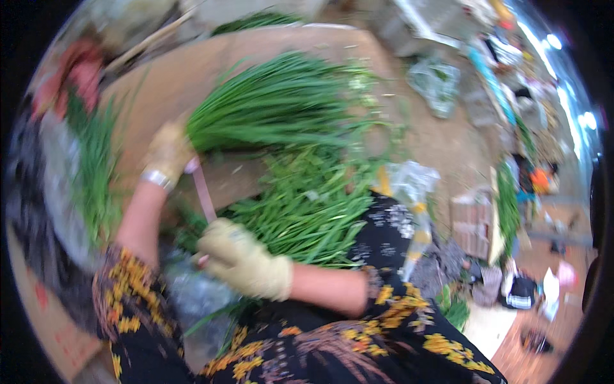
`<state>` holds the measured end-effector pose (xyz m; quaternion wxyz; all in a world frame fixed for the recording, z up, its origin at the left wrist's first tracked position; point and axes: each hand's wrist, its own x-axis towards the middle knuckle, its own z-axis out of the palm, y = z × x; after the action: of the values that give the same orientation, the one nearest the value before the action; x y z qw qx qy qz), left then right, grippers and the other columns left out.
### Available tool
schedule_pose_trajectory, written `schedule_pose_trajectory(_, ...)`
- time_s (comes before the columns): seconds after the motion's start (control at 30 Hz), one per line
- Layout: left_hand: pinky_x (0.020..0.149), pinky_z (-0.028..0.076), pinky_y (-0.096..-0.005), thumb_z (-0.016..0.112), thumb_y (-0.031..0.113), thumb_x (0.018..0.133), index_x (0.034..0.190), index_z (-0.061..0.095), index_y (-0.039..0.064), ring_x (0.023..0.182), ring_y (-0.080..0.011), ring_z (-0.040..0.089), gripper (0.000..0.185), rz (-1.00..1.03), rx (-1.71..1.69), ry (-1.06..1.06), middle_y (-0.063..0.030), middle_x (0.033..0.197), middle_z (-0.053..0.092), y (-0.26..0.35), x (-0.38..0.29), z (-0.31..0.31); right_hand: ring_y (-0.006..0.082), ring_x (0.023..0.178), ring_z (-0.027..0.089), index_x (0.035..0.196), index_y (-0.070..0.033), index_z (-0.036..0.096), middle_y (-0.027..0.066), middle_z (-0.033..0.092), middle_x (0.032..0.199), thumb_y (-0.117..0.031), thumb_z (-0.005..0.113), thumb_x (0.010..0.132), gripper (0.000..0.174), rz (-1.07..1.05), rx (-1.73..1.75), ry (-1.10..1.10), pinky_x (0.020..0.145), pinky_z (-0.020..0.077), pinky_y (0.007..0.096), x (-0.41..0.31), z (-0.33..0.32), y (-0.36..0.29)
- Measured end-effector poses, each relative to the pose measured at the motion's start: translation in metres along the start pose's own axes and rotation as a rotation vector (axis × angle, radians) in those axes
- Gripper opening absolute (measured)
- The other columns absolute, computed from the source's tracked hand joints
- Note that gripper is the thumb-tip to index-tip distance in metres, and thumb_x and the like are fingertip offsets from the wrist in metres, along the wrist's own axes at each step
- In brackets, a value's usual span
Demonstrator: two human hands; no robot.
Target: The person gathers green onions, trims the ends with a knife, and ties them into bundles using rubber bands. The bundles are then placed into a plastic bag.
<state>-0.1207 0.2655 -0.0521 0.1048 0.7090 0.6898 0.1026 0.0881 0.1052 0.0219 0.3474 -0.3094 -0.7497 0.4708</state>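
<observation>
My left hand [167, 148], in a pale glove with a metal watch at the wrist, is closed round one end of a thick bunch of long green chive-like leaves [273, 103]. Their pale ends fan out to the right over a brown board [158, 81]. From beside that hand a pink strip [204, 194] runs down to my right hand [244, 261], also gloved, whose fingers are closed on it. Loose green stems and leaves [307, 211] are heaped just beyond my right hand, over my lap. Motion blurs the left hand's fingers.
More long green leaves [93, 168] lie at the left by a pale sack [57, 158]. A clear plastic bag [434, 86] with greens sits on the ground at right. Beyond are a cardboard box [472, 225], another greens pile [506, 206] and people.
</observation>
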Motion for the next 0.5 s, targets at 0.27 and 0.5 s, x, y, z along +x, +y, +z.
schedule_pose_trajectory(0.27,0.09,0.056,-0.0496,0.081,0.025,0.072,0.121,0.057,0.009,0.105,-0.0443,0.064,0.057,-0.076,0.083,-0.201,-0.0257,0.113,0.062,0.033,-0.008,-0.044,0.033,0.094,0.059,0.079,-0.006,0.064,0.0118,0.065,0.082,-0.028,0.065,0.09,0.025,0.021,-0.513,-0.441,0.084,0.0503,0.0449,-0.017,0.017,0.09)
schedule_pose_trajectory(0.5,0.103,0.049,-0.0474,0.087,0.042,0.065,0.15,0.04,0.017,0.128,-0.0398,0.054,0.1,-0.172,0.1,-0.256,-0.0194,0.14,0.053,0.04,-0.013,-0.051,0.0329,0.115,0.059,0.12,-0.009,0.063,0.0149,0.063,0.123,-0.021,0.066,0.086,0.037,0.016,-0.564,-0.562,0.097,0.0481,0.0433,-0.009,-0.027,0.021)
